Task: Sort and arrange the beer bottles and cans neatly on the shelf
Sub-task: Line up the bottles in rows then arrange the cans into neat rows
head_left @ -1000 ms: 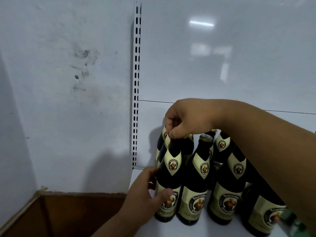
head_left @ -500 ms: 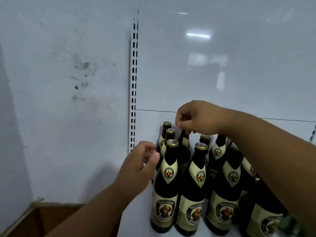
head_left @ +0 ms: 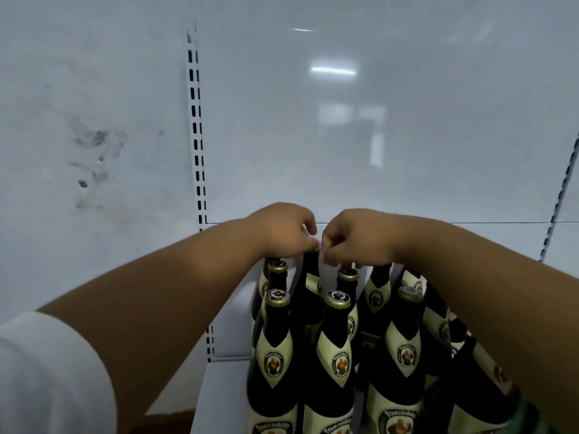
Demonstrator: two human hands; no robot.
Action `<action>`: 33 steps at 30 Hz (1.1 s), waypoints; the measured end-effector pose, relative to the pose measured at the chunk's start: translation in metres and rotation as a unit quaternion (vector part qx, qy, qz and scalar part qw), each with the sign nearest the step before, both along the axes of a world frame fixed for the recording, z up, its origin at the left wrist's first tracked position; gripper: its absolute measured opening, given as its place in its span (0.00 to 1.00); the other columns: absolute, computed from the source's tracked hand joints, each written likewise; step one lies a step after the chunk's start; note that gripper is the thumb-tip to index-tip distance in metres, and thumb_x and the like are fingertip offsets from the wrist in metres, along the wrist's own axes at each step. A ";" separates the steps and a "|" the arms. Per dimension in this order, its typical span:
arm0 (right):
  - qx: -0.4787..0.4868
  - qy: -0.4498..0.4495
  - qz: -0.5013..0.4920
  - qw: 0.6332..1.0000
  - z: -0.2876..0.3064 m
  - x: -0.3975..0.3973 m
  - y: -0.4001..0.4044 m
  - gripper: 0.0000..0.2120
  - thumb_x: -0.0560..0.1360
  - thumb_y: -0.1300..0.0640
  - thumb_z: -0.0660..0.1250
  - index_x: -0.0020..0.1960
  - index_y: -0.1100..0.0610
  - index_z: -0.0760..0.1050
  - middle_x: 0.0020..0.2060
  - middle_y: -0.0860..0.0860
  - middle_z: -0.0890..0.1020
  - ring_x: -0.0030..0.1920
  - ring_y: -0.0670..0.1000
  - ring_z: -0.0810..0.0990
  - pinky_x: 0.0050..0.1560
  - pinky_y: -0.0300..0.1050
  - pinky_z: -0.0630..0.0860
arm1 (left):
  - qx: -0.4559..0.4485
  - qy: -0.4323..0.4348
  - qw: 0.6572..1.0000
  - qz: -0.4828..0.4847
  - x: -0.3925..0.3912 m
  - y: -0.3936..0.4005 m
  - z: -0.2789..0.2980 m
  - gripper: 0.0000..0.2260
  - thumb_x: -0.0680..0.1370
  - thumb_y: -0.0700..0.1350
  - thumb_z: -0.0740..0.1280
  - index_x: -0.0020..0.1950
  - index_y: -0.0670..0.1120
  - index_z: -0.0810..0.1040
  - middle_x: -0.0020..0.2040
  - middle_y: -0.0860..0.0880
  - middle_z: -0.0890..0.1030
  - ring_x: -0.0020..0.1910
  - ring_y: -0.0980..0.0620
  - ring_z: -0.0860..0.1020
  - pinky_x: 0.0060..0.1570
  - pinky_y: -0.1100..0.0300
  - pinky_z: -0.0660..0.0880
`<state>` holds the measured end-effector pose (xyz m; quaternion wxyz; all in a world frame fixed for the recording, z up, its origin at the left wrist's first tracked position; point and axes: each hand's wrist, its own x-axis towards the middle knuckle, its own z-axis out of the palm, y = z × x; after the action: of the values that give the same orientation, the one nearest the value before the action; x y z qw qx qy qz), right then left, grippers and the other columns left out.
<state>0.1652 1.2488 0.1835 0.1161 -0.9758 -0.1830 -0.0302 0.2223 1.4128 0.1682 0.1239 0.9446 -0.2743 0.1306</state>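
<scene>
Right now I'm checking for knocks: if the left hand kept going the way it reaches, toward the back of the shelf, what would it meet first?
Probably the white back panel. The left hand is over the rear bottle tops, with nothing visible beyond them, though depth is unclear.

— What sort of place is it?
— A shop, by the look of the fittings: a white slotted upright [head_left: 195,145] running up a glossy back panel [head_left: 360,136].
— Anything else?
— Identical labelled beer bottles [head_left: 340,355] ranked in rows on a white shelf [head_left: 222,399].
</scene>
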 end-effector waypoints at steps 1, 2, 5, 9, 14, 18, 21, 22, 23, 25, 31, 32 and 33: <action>-0.005 0.029 0.012 0.999 0.002 -0.003 -0.004 0.09 0.74 0.47 0.70 0.46 0.53 0.81 0.39 0.51 0.85 0.39 0.51 0.82 0.44 0.45 0.79 | 0.042 0.020 0.999 0.001 0.003 -0.005 0.001 0.14 0.77 0.56 0.67 0.60 0.52 0.78 0.53 0.55 0.79 0.54 0.54 0.76 0.50 0.59 0.72; -0.013 0.054 0.022 0.998 0.003 -0.006 -0.008 0.10 0.73 0.45 0.71 0.45 0.52 0.81 0.39 0.51 0.84 0.38 0.50 0.82 0.44 0.44 0.79 | 0.081 0.028 0.996 0.004 0.006 -0.009 0.001 0.15 0.77 0.58 0.66 0.60 0.52 0.78 0.53 0.54 0.79 0.53 0.53 0.76 0.50 0.58 0.72; -0.026 0.105 0.044 0.993 -0.002 -0.010 -0.016 0.09 0.72 0.49 0.75 0.49 0.51 0.80 0.41 0.53 0.86 0.38 0.51 0.84 0.43 0.43 0.79 | 0.161 -0.014 0.987 0.011 0.014 -0.020 -0.002 0.17 0.78 0.59 0.66 0.58 0.49 0.78 0.53 0.51 0.80 0.50 0.51 0.75 0.46 0.57 0.71; -0.026 0.119 0.057 0.991 -0.018 -0.004 -0.017 0.06 0.74 0.56 0.72 0.50 0.50 0.78 0.37 0.51 0.86 0.36 0.47 0.85 0.44 0.41 0.80 | 0.200 -0.042 0.979 -0.004 0.023 -0.024 -0.004 0.14 0.78 0.54 0.67 0.56 0.45 0.77 0.52 0.49 0.80 0.50 0.48 0.75 0.46 0.57 0.71; -0.015 0.097 0.059 0.993 -0.021 -0.002 -0.018 0.07 0.74 0.56 0.72 0.46 0.46 0.77 0.36 0.50 0.86 0.34 0.43 0.84 0.37 0.33 0.75 | 0.207 -0.041 0.977 -0.031 0.030 -0.022 -0.003 0.12 0.78 0.51 0.68 0.58 0.48 0.75 0.50 0.51 0.76 0.50 0.50 0.73 0.45 0.58 0.66; -0.008 0.074 0.058 0.996 -0.024 0.001 -0.016 0.06 0.74 0.57 0.72 0.47 0.48 0.77 0.35 0.51 0.85 0.32 0.44 0.84 0.34 0.31 0.73 | 0.202 -0.052 0.977 -0.046 0.035 -0.021 -0.007 0.12 0.78 0.51 0.68 0.59 0.48 0.75 0.50 0.51 0.76 0.50 0.50 0.73 0.46 0.57 0.67; -0.032 0.043 0.052 0.997 -0.024 0.005 -0.012 0.07 0.73 0.55 0.72 0.50 0.49 0.79 0.35 0.49 0.86 0.33 0.42 0.83 0.32 0.29 0.72 | 0.191 -0.054 0.978 -0.057 0.037 -0.019 -0.010 0.09 0.78 0.50 0.68 0.56 0.49 0.74 0.47 0.53 0.74 0.48 0.50 0.72 0.46 0.56 0.69; -0.041 0.029 0.052 0.997 -0.024 0.006 -0.011 0.07 0.73 0.54 0.73 0.51 0.49 0.79 0.36 0.48 0.85 0.33 0.41 0.82 0.32 0.28 0.71 | 0.191 -0.054 0.978 -0.062 0.038 -0.019 -0.010 0.08 0.78 0.49 0.68 0.55 0.50 0.74 0.47 0.53 0.74 0.48 0.50 0.73 0.46 0.56 0.69; -0.046 0.018 0.050 0.998 -0.024 0.008 -0.009 0.08 0.72 0.53 0.73 0.51 0.49 0.80 0.36 0.48 0.85 0.34 0.41 0.81 0.31 0.27 0.69 | 0.194 -0.056 0.977 -0.066 0.038 -0.018 -0.009 0.08 0.78 0.49 0.68 0.54 0.50 0.73 0.47 0.53 0.74 0.48 0.50 0.73 0.46 0.56 0.69; -0.037 0.015 0.044 0.998 -0.025 0.012 -0.005 0.09 0.72 0.52 0.74 0.51 0.49 0.80 0.36 0.47 0.85 0.34 0.40 0.81 0.31 0.27 0.68 | 0.203 -0.061 0.975 -0.069 0.035 -0.018 -0.008 0.07 0.78 0.48 0.68 0.50 0.51 0.71 0.46 0.53 0.74 0.47 0.50 0.73 0.45 0.57 0.69; -0.035 0.007 0.042 0.998 -0.028 0.018 0.002 0.11 0.72 0.51 0.74 0.52 0.54 0.79 0.36 0.49 0.85 0.35 0.42 0.81 0.31 0.28 0.68 | 0.188 -0.032 0.980 -0.053 0.028 -0.019 -0.006 0.12 0.75 0.43 0.67 0.58 0.49 0.77 0.52 0.50 0.80 0.50 0.49 0.76 0.51 0.54 0.75; -0.032 0.012 0.039 0.999 -0.028 0.017 0.003 0.12 0.72 0.51 0.74 0.52 0.55 0.79 0.36 0.49 0.85 0.35 0.43 0.81 0.30 0.29 0.68 | 0.182 -0.023 0.982 -0.053 0.026 -0.018 -0.006 0.11 0.76 0.44 0.67 0.58 0.49 0.76 0.50 0.51 0.79 0.49 0.49 0.75 0.50 0.55 0.74; -0.023 0.022 0.034 0.999 -0.027 0.015 0.002 0.13 0.72 0.52 0.75 0.53 0.55 0.78 0.36 0.49 0.85 0.35 0.44 0.82 0.29 0.28 0.67 | 0.174 -0.019 0.983 -0.055 0.024 -0.017 -0.005 0.09 0.76 0.45 0.68 0.56 0.50 0.74 0.48 0.52 0.77 0.48 0.50 0.74 0.48 0.57 0.72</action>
<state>0.1799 1.2511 0.1568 0.0988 -0.9718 -0.2141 -0.0006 0.2463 1.3958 0.1632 -0.0402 0.9328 -0.3462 0.0920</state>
